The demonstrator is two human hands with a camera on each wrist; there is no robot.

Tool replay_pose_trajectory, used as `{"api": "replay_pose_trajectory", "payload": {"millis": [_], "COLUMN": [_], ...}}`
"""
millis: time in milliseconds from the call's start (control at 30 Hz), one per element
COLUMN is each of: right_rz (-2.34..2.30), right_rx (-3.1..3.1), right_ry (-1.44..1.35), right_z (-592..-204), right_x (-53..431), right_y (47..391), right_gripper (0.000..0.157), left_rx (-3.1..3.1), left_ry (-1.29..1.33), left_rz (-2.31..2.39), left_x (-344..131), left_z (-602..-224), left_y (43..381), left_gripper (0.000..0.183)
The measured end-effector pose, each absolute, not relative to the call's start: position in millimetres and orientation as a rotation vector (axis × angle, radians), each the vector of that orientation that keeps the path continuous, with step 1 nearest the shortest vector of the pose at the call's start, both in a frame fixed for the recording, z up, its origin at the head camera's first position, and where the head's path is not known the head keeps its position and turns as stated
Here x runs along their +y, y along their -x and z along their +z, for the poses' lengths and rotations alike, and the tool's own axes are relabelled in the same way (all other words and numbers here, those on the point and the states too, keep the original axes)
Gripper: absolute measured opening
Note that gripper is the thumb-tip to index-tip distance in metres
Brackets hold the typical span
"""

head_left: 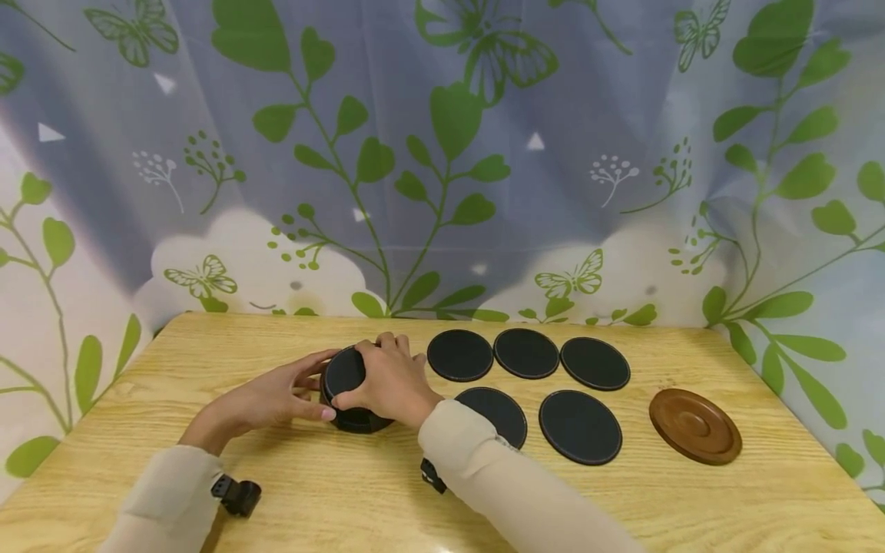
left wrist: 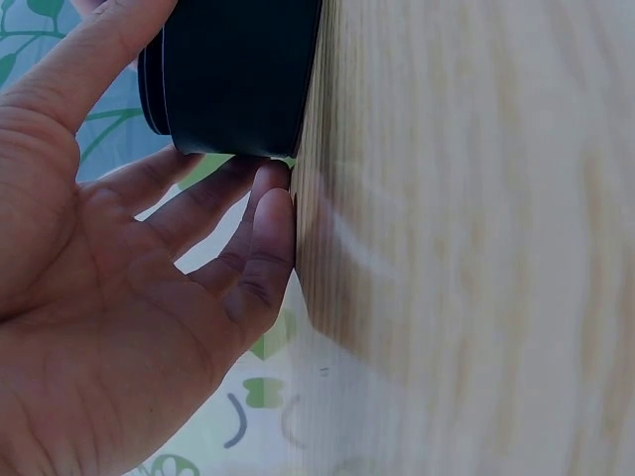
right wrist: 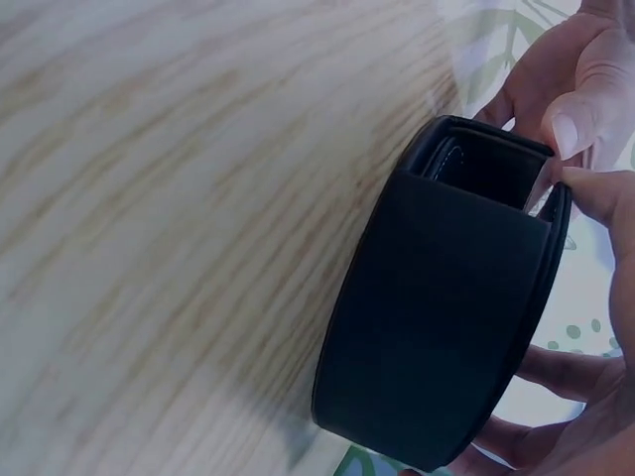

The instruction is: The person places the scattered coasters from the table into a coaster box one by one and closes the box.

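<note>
A round black coaster holder (head_left: 358, 422) stands on the table at left of centre, its side cut open by a slot that shows in the right wrist view. Over its top lies a black coaster (head_left: 343, 371), its edge (right wrist: 552, 283) slightly raised at the slot. My right hand (head_left: 396, 380) grips this coaster from above, thumb at the near edge and fingers at the far edge. Around the holder's left side curves my left hand (head_left: 273, 395), fingertips touching the wall (left wrist: 238, 84) low down and thumb near the slot. The holder's inside is mostly hidden.
Several black round coasters lie flat to the right, among them one at the back (head_left: 459, 355) and one in front (head_left: 581, 427). A brown wooden saucer (head_left: 694, 426) sits farther right. Behind the wooden table (head_left: 332, 499) hangs a leaf-patterned curtain (head_left: 429, 253).
</note>
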State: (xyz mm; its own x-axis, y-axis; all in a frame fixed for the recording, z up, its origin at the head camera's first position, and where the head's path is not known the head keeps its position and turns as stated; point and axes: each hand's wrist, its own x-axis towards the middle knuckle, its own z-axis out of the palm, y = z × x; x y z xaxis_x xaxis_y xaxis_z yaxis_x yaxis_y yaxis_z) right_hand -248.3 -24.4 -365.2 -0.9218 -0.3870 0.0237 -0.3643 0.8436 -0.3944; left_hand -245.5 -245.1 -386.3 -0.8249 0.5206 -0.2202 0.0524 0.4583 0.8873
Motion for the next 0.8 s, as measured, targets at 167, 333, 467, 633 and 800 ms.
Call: {"api": "replay_pose_trajectory", "payload": {"millis": [167, 333, 467, 633, 800], "right_rz": [-0.598, -0.572, -0.561, -0.561, -0.566], "right_rx": [2.967, 2.972, 2.971, 2.965, 2.958], "right_ry": [0.605, 0.599, 0.593, 0.593, 0.598], "right_z": [-366.4, -368.4, -369.3, -369.7, -370.4], "right_x": [-27.3, -28.7, -28.7, -28.4, -27.7], "right_y": [248.7, 248.6, 248.0, 247.3, 246.4], "right_gripper": [0.079, 0.079, 0.08, 0.08, 0.079], "left_rx": [2.228, 2.222, 2.211, 2.214, 2.21], "left_ry": [-0.472, -0.477, -0.478, -0.471, -0.469], "left_rz": [1.351, 1.357, 1.362, 1.359, 1.363], "left_x": [-244.7, -245.5, -245.8, -246.5, -246.9], "left_z": [-386.1, -387.4, -388.4, -388.5, -389.1], "left_y": [245.8, 246.3, 246.5, 247.1, 247.7], "left_gripper": [0.104, 0.104, 0.104, 0.105, 0.106]}}
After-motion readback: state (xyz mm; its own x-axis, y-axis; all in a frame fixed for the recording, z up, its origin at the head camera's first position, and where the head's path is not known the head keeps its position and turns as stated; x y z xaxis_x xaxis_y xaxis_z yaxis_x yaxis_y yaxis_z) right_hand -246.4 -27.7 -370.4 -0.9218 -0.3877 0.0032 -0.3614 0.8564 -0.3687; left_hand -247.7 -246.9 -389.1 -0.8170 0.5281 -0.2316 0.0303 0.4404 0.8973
